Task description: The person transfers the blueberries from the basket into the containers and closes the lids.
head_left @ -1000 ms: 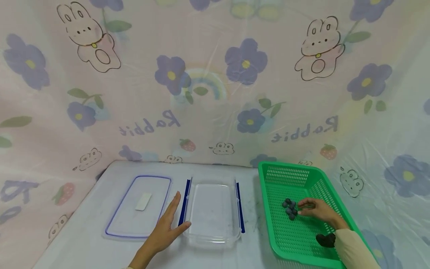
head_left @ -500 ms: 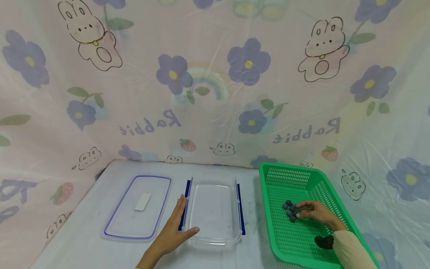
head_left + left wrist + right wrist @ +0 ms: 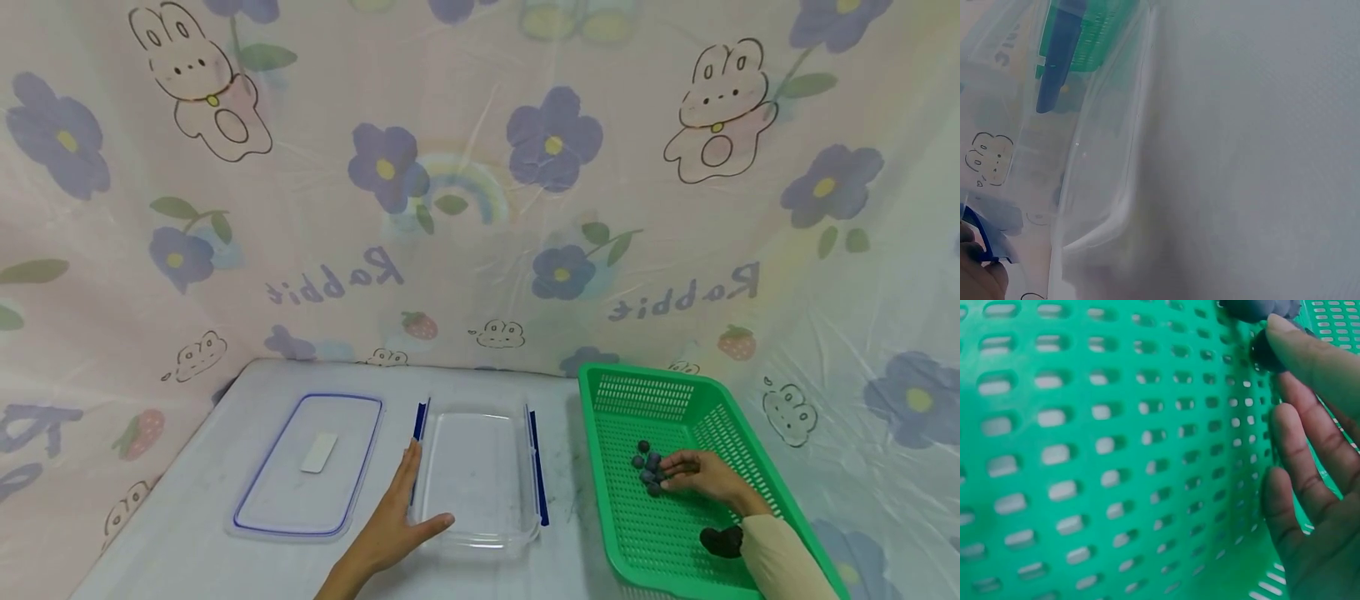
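In the head view my right hand [image 3: 708, 477] reaches into the green basket [image 3: 592, 467], at a small cluster of blueberries [image 3: 648, 477] on its floor. In the right wrist view the thumb and index finger pinch one dark blueberry [image 3: 1266, 353], the other fingers loosely bent beside the basket's slotted surface. My left hand [image 3: 393, 521] lies along the left side of the clear plastic container [image 3: 476, 467], fingers straight against its blue latch flap [image 3: 419, 421] and thumb spread over the near left corner. In the left wrist view some fingertips [image 3: 985, 275] show by a blue flap.
A clear lid [image 3: 285, 492] with a blue seal and a white label [image 3: 319, 452] lies left of the container. A dark object [image 3: 722, 542] shows by the right cuff, over the basket. A printed curtain [image 3: 465, 208] surrounds the white table [image 3: 562, 575].
My left hand has slid right, closer against the container's side. My right fingers have come in on the blueberries, and one berry at the back now sits apart from the cluster.
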A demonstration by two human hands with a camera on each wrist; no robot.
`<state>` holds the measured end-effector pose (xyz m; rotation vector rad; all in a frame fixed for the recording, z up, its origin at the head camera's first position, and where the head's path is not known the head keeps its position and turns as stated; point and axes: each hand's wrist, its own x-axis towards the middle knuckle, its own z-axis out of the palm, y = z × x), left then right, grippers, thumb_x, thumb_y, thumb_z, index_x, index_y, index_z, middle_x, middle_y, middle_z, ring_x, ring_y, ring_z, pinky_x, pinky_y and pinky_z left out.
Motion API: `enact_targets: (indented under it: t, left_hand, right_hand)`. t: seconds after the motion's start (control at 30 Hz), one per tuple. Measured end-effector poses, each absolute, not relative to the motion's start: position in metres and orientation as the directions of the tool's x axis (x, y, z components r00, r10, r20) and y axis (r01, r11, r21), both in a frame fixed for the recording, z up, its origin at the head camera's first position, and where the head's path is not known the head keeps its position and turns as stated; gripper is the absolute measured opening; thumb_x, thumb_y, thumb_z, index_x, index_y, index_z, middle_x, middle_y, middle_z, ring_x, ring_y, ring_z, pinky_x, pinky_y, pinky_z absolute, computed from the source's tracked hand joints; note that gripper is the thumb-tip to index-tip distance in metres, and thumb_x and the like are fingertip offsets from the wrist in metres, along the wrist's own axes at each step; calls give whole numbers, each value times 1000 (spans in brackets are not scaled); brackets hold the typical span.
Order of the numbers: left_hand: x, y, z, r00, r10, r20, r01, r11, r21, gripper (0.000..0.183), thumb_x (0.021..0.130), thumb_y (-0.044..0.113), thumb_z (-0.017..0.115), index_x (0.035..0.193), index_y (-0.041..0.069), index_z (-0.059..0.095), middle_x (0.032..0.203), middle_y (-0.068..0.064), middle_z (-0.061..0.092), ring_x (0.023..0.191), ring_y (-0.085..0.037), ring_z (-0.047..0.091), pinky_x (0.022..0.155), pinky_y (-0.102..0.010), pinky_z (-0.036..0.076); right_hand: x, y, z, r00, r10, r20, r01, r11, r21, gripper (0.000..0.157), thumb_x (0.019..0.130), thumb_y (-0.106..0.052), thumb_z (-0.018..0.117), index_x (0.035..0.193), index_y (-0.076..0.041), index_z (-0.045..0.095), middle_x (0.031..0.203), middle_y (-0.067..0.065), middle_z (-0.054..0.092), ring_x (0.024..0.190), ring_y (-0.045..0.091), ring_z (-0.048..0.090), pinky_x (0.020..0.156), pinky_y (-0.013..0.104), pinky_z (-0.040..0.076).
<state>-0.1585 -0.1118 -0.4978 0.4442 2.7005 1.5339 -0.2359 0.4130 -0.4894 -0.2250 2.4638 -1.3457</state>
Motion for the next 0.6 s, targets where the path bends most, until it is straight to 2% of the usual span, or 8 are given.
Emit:
enact_targets:
  t: [0.6]
  left_hand:
    - [-161, -108, -502, -940, 261, 218, 318, 449, 835, 115, 78, 39, 80, 156, 7, 1, 161, -12, -3, 144, -36, 2, 106, -67, 16]
  right_hand:
    - [-234, 412, -490, -941, -283, -187, 0, 550, -835, 36, 89, -10, 71, 112, 14, 58, 100, 13, 65, 89, 26, 62, 74, 35, 54]
